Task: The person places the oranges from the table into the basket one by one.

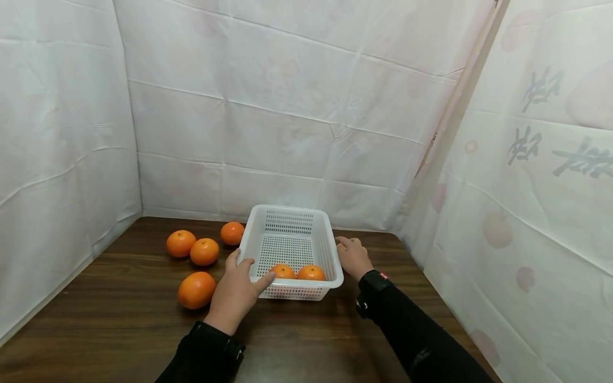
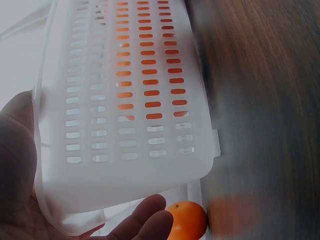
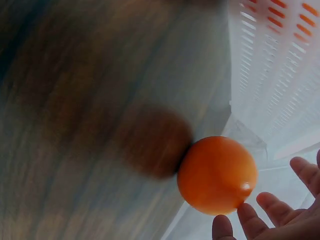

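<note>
A white perforated plastic basket (image 1: 289, 209) stands on the table with two oranges (image 1: 311, 273) inside at its front. My left hand (image 1: 237, 290) holds its front left corner, the thumb over the front rim and the fingers along the left side. At the basket's right side is my right hand (image 1: 353, 257), its fingers spread out toward another orange (image 3: 217, 175). In the right wrist view, fingertips are right at that orange's surface; in the head view the hand mostly hides it.
Left of the basket, several oranges lie on the dark wooden table (image 1: 119, 319): one (image 1: 197, 290) near the left hand, two (image 1: 204, 251) farther back, and one (image 1: 232, 233) beside the basket's far left side. White sheeting (image 1: 268, 133) encloses the table's back and sides.
</note>
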A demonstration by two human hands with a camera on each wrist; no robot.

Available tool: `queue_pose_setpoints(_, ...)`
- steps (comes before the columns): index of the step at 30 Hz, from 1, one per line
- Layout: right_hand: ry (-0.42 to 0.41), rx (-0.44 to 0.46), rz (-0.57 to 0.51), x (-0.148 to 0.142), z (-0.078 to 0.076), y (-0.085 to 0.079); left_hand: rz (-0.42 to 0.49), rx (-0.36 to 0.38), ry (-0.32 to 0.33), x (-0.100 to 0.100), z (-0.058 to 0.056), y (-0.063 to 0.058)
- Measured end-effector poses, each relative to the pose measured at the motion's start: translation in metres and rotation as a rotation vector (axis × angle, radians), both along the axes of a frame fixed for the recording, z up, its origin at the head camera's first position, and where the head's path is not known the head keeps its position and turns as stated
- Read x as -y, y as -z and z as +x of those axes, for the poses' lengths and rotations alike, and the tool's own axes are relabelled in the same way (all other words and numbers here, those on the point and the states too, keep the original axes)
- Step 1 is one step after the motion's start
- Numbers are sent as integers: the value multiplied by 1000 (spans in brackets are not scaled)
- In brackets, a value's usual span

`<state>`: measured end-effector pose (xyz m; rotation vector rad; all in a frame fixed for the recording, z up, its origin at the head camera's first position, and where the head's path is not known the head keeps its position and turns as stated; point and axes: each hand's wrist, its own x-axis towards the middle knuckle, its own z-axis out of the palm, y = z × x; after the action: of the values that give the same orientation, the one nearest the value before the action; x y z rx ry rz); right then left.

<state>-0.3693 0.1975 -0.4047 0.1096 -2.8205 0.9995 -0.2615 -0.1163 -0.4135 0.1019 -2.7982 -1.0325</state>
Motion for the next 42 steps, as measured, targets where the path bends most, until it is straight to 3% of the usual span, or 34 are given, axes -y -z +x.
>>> queue_pose_setpoints(9,39,-21,124,-3,2,2,-1,3,3,1,1,-1)
queue_pose_setpoints(16,-1,20,182,-20,-16,25,-6,-7,10,0,1,1)
queue_pose_setpoints(21,4,55,202,-21,-17,29,-8,-16,6,-1,0,0)
queue_pose_setpoints(28,17,1,235,-18,-17,32,-3,-6,5,0,0,1)
queue_pose_setpoints(34,-64,-7,346,-19,-19,41,-4,4,5,0,1,1)
queue_pose_setpoints(42,-141,-109,470,-15,-20,42,-14,0,5,0,2,1)
